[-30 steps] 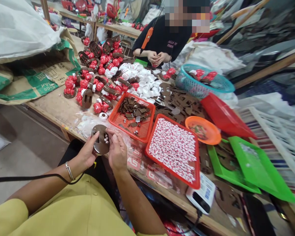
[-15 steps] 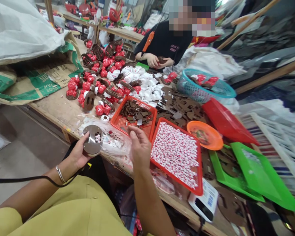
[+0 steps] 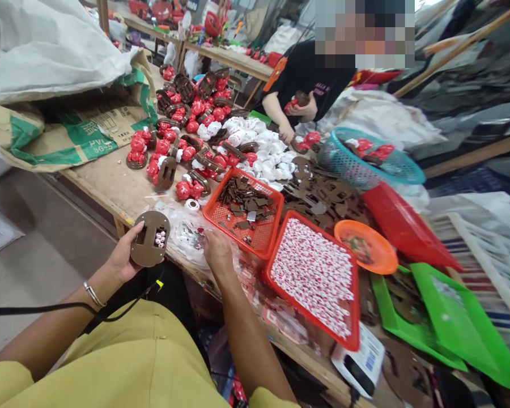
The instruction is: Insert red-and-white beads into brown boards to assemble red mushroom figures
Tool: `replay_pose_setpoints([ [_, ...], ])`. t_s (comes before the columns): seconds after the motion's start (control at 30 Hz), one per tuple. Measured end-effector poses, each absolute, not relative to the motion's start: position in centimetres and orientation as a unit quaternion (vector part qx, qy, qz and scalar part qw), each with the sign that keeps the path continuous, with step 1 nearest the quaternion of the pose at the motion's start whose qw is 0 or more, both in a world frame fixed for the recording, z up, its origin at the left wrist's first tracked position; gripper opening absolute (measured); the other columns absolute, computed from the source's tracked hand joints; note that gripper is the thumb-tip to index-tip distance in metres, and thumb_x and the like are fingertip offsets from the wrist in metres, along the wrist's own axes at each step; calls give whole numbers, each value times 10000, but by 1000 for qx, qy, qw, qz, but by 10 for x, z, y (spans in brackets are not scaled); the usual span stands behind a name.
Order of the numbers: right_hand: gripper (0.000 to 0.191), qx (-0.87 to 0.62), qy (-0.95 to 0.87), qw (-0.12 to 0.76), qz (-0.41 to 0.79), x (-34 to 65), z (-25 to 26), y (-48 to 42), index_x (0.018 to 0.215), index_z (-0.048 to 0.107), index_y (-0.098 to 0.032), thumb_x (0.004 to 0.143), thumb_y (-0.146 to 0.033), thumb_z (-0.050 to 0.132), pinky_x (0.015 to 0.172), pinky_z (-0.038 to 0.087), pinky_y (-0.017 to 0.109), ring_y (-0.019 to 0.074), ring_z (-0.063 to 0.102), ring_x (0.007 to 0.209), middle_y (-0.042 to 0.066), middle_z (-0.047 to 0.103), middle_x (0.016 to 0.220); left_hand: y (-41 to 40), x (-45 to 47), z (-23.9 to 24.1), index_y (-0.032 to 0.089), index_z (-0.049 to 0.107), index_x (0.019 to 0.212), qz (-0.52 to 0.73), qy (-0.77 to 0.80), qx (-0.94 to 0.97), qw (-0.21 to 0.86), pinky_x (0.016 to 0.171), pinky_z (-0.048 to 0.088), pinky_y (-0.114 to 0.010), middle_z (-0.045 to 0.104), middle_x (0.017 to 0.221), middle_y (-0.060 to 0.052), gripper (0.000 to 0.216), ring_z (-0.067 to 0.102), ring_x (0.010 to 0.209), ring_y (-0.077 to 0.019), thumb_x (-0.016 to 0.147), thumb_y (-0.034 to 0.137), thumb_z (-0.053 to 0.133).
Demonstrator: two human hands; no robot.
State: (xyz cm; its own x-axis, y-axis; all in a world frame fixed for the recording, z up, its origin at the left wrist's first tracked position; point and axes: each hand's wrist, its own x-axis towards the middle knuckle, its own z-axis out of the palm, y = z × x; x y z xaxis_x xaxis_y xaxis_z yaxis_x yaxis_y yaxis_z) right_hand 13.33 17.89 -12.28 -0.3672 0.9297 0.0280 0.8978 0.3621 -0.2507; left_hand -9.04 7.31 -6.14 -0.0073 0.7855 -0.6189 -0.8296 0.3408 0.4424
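Observation:
My left hand (image 3: pixel 125 253) grips a round brown plastic base (image 3: pixel 149 250) by its left edge, with the flat side facing up. Several small white-and-red beads (image 3: pixel 160 237) sit in a square opening in that base. To the right, my right hand (image 3: pixel 218 249) hovers over or touches a clear plastic bag (image 3: pixel 182 229) of small shiny pieces. Its fingers are pinched together, and what is between them is hidden. Just beyond that hand stands an orange-red basket (image 3: pixel 209 214) of small brown plastic pieces.
An orange-red tray (image 3: pixel 356 317) heaped with white-and-red beads stands right of my hand. Farther back lie red figures (image 3: pixel 198 107) on brown bases and white parts (image 3: pixel 255 144). A co-worker (image 3: pixel 318 85) holds a red figure across the table. A blue basket (image 3: pixel 335 156) stands at right.
My right hand has moved from beside the basket down to the bag of small pieces. The brown base has tilted toward me. The co-worker has a red figure and reaches to the table.

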Motion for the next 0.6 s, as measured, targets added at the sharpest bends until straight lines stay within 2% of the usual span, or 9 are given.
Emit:
replay_pose_setpoints([
  [0.1,220,-531,-836,65,117,132,-127,182,1017,712,-153,881,-114,543,875,440,266,203,626,965,105,705,985,72,-91,-63,143,653,1154,589,423,-29,688,702,602,-470,720,934,-116,346,699,761,-256,881,348,596],
  [0.17,169,-516,-845,50,131,133,-131,182,900,728,-164,838,-102,584,824,444,255,196,636,898,89,713,914,74,-90,-65,139,657,1149,604,422,-36,675,719,603,-424,726,920,-105,324,700,748,-233,884,315,598],
  [0.23,176,-507,-850,43,140,134,-132,183,770,717,-160,813,-72,571,771,445,257,193,637,821,88,706,825,76,-88,-69,137,658,1151,609,416,-40,674,731,600,-398,731,940,-106,317,703,757,-225,884,300,603],
  [0.3,190,-505,-850,49,138,136,-128,183,731,703,-157,809,-70,552,762,449,271,200,634,810,95,701,807,78,-86,-74,138,659,1158,604,413,-41,681,732,597,-383,733,962,-112,332,705,776,-226,879,314,617],
  [0.37,158,-504,-846,101,145,136,-116,180,777,703,-162,809,-104,559,754,463,286,201,629,796,91,702,820,79,-82,-79,136,662,1162,600,419,-44,680,738,592,-365,733,976,-118,357,704,788,-225,869,339,638],
  [0.5,127,-431,-816,286,258,121,-77,159,892,702,-192,846,-228,589,624,473,260,150,585,639,41,694,795,79,-70,-84,140,664,1161,601,428,-19,675,778,577,-326,726,1035,-111,381,698,821,-207,856,369,667],
  [0.6,122,-357,-809,348,311,95,-56,136,916,698,-213,867,-259,597,634,488,257,143,594,655,28,690,807,78,-57,-83,155,657,1170,592,429,9,682,767,567,-281,726,1024,-103,382,696,848,-195,871,392,654],
])
